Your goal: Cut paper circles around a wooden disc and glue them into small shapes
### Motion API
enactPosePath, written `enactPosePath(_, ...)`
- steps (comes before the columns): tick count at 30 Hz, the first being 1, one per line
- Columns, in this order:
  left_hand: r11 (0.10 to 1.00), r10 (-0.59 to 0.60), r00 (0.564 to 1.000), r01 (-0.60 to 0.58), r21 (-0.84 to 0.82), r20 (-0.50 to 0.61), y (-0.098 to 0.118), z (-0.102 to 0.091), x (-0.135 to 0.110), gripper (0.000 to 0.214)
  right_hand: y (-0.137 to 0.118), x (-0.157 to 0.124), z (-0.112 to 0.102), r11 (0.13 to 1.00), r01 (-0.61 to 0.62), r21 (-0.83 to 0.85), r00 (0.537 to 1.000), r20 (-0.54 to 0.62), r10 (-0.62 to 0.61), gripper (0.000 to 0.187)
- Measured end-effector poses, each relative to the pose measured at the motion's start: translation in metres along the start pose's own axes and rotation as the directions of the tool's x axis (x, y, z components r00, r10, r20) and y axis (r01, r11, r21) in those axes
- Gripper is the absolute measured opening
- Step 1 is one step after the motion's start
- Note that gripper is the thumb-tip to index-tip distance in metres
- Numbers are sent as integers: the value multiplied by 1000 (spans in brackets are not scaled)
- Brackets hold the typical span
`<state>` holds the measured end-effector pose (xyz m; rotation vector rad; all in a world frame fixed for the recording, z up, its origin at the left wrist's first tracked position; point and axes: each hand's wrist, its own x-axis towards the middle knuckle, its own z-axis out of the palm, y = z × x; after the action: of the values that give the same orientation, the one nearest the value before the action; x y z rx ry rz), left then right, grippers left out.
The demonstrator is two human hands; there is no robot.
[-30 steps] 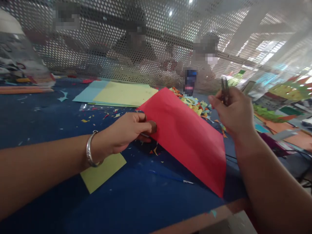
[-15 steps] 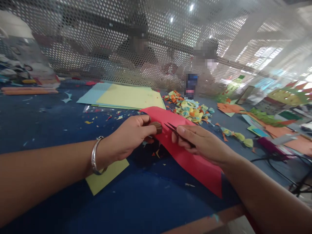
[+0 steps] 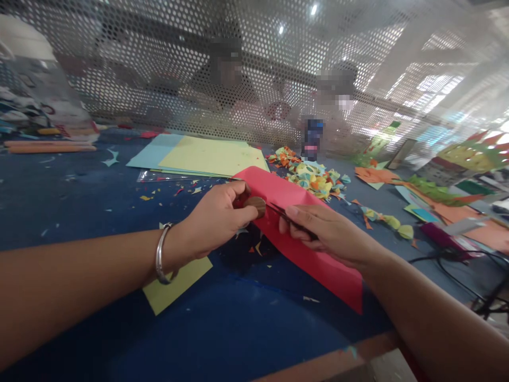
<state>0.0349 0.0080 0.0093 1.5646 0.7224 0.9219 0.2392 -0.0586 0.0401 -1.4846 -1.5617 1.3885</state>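
Observation:
My left hand (image 3: 220,215), with a silver bangle at the wrist, pinches the upper left edge of a long red paper sheet (image 3: 330,276). A round brown disc (image 3: 256,206) sits at the same fingertips, against the paper. My right hand (image 3: 318,228) is closed round scissors (image 3: 284,214) with thin dark blades; their handles are hidden in the fingers. The blade tips point left, close to the disc and over the red sheet. From my hands the sheet slopes down to the right, passing under my right hand.
Yellow and blue paper sheets (image 3: 210,154) lie behind my hands, a yellow-green piece (image 3: 178,284) under my left wrist. Small folded paper pieces (image 3: 314,180) form a heap. A clear bottle (image 3: 51,90) stands left, a black cable (image 3: 483,297) right. People show behind a perforated screen (image 3: 159,69).
The scissor blades, visibly apart before, have come nearly together. The disc has turned to show more of its round face, and the red sheet's top end has risen slightly.

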Motion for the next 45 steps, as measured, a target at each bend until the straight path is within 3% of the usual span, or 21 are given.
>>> enactPosePath(4, 1000, 20, 999, -20, -6, -31, 0, 0, 0, 10, 2, 0, 1, 1000, -5, 4, 1000, 0, 5, 47)
enactPosePath(11, 988, -29, 999, 22, -156, -42, 0, 3, -2, 18, 7, 4, 2, 998, 60, 26, 998, -10, -60, 49)
enactPosePath(16, 966, -98, 994, 107, -235, 51, 0, 7, -3, 31, 7, 5, 4, 995, 72, 71, 997, -32, -70, 48)
enactPosePath(22, 954, -86, 989, 117, -275, 121, 2, 10, -2, 28, 9, 5, 5, 993, 65, 95, 998, -27, -63, 49)
enactPosePath(33, 928, -95, 995, 78, -365, -29, 3, 5, -1, 33, 3, 0, 0, 996, 50, 80, 998, -26, -48, 49)
enactPosePath(42, 930, -90, 995, 66, -361, -50, 5, 5, -1, 34, 3, -1, 0, 996, 13, 84, 1000, -16, -11, 50)
enactPosePath(45, 928, -104, 995, 93, -360, -10, 6, 6, -2, 35, 3, -1, 1, 994, 25, 107, 1000, -15, -23, 49)
